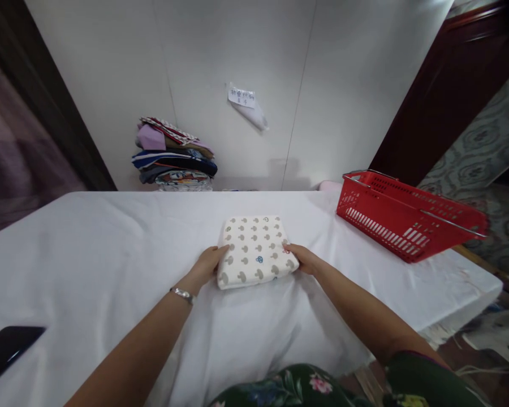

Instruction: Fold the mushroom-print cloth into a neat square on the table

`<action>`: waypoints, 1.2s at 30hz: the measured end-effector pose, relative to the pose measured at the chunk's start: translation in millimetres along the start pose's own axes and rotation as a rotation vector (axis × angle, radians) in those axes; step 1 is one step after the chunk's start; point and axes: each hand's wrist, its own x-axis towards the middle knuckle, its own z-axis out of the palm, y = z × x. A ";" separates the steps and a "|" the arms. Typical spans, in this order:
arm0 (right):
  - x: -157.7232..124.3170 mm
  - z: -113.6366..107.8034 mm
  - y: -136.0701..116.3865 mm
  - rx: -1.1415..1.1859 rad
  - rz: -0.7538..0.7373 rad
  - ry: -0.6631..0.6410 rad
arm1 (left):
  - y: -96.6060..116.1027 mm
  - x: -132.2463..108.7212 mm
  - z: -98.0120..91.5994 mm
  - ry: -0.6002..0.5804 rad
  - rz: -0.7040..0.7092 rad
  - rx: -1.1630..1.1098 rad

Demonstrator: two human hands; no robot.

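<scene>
A folded white cloth with a mushroom print point(254, 249) lies in front of me as a neat, thick rectangle near the table's front edge. My left hand point(210, 263) grips its left side, thumb on top and the other fingers hidden at the side or beneath. On the opposite side, my right hand point(303, 258) holds the right edge in the same way, its thumb over the top. Whether the cloth rests fully on the table or is slightly raised, I cannot tell.
A white cloth covers the table point(110, 254). At the right stands a red plastic basket point(407, 217) with metal handles. Behind the far edge is a stack of folded clothes point(176, 155). A dark flat device point(11, 350) lies at the near left. A paper note point(242, 97) hangs on the wall.
</scene>
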 end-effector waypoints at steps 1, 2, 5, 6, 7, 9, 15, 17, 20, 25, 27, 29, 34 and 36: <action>-1.1 -0.1 -0.4 0.028 0.027 -0.008 | 2.2 -0.8 2.0 -0.036 -0.041 -0.045; -3.5 -1.1 -0.2 0.051 0.044 -0.005 | 3.5 -2.4 4.3 -0.054 -0.082 -0.078; -17.6 -9.0 3.3 0.066 -0.008 -0.016 | 2.2 -11.3 11.8 -0.075 -0.132 -0.119; -23.4 -12.9 5.2 0.053 -0.038 -0.037 | 0.6 -15.3 14.3 -0.099 -0.139 -0.123; -29.0 -17.1 7.1 0.035 -0.056 -0.061 | -1.1 -19.4 16.7 -0.129 -0.145 -0.120; -37.0 -25.2 10.2 0.002 -0.055 -0.076 | -3.9 -26.7 21.7 -0.169 -0.146 -0.088; -25.5 -35.6 11.1 0.065 0.000 -0.009 | -2.2 -34.0 35.1 -0.026 -0.111 0.018; -17.5 -35.0 11.4 0.097 0.034 -0.030 | -1.4 -33.2 36.4 -0.007 -0.116 0.004; -10.0 -32.4 13.1 0.119 0.070 -0.056 | -2.1 -31.9 35.6 -0.006 -0.125 -0.040; -4.4 -33.2 2.7 0.031 -0.054 0.003 | -7.1 -38.0 39.1 -0.054 -0.115 -0.107; -1.5 -39.4 -8.1 -0.070 -0.115 0.071 | -10.6 -45.1 43.8 -0.119 -0.134 -0.149; 1.7 -48.5 -18.3 -0.274 -0.154 0.150 | -13.7 -52.7 47.3 -0.189 -0.170 -0.126; 3.9 -67.3 -23.7 -0.642 -0.178 0.316 | -8.6 -62.6 37.9 -0.208 -0.091 0.426; 0.8 -71.0 -19.1 -0.639 -0.215 0.342 | -1.3 -63.4 32.0 -0.049 0.125 0.734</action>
